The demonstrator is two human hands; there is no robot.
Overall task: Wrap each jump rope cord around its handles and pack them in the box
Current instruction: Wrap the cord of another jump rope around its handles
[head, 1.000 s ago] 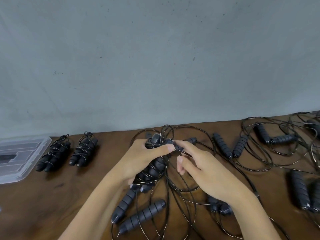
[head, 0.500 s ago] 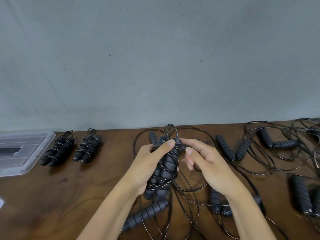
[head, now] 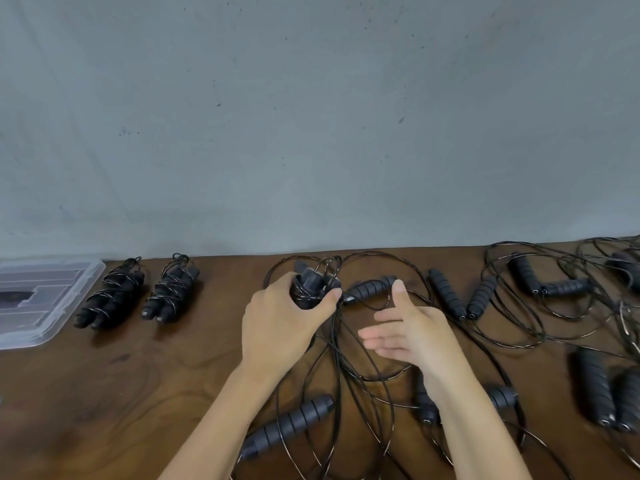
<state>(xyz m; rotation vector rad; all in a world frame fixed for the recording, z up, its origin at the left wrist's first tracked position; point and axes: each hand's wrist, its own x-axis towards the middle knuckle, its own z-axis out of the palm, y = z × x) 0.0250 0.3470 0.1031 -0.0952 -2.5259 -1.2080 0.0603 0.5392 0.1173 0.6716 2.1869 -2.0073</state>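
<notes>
My left hand [head: 280,323] grips a wrapped pair of black jump rope handles [head: 310,285] near the table's back edge; most of the bundle is hidden under my palm. My right hand [head: 408,332] hovers just to its right with fingers spread and nothing in them. A loose black handle [head: 369,289] lies between the two hands, and thin black cord [head: 341,368] loops under both. Two wrapped rope bundles [head: 110,297] [head: 171,291] lie at the left, next to a clear plastic box [head: 65,306].
Several unwrapped black handles and tangled cords cover the brown table: one handle [head: 287,424] lies near my left forearm, a pair [head: 460,296] sits right of centre, more [head: 602,386] at the far right. A grey wall rises behind the table.
My right hand has let go of the cord and opened, drawing away to the right. My left hand has turned the wrapped bundle so that it is now mostly under my palm.
</notes>
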